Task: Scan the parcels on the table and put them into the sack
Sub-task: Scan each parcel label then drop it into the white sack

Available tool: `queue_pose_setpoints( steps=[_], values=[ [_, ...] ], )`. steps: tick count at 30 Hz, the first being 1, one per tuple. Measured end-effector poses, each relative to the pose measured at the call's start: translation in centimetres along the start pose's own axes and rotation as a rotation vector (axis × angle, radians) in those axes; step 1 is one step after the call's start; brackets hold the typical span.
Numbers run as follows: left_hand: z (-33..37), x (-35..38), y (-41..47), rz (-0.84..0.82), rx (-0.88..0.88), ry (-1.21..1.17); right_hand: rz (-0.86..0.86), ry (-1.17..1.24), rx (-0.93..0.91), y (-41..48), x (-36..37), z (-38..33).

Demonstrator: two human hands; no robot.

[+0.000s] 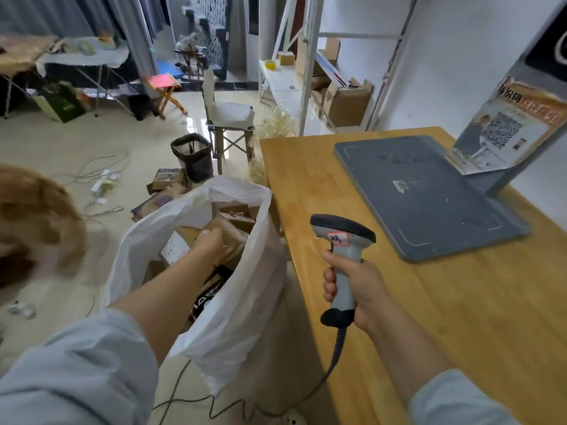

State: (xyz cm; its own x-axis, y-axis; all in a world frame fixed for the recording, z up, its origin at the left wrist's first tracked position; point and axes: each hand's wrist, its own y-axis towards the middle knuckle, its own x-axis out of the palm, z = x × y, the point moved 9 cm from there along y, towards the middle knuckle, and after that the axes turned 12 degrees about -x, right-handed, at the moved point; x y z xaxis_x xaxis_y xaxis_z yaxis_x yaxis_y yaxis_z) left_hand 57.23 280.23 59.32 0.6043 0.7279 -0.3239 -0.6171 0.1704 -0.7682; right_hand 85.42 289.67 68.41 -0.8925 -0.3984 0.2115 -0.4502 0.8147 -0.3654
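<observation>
The left hand is reaching down into the mouth of the white sack, fingers lying against a brown taped parcel on top of the pile; blur is hiding whether they are clasping it or lying loose, so I cannot tell. The sack is standing just beside the desk, off its left edge. The right hand is clenching the scanner over that edge. No parcel is showing on the visible desk, so any next pick is probably lying up and rightward of the left hand
</observation>
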Motion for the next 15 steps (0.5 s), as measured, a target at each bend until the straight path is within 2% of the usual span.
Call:
queue_pose_setpoints(
  steps=[3,5,9,15],
  values=[
    [2.4,1.4,-1.4,0.239,0.079,0.228,0.052,0.024,0.003,0.4,-1.6,-0.4],
    [4.7,3.7,-4.5,0.304,0.209,0.367,0.098,0.057,0.002,0.4,-3.0,-0.8],
    [8.1,11.8,-10.5,0.265,0.577,0.638,0.211,0.133,-0.02,-0.2,-7.1,-1.9],
    [7.2,25.5,-20.2,0.028,0.91,0.899,0.466,0.259,-0.05,-4.1,-15.8,-3.1]
  ],
)
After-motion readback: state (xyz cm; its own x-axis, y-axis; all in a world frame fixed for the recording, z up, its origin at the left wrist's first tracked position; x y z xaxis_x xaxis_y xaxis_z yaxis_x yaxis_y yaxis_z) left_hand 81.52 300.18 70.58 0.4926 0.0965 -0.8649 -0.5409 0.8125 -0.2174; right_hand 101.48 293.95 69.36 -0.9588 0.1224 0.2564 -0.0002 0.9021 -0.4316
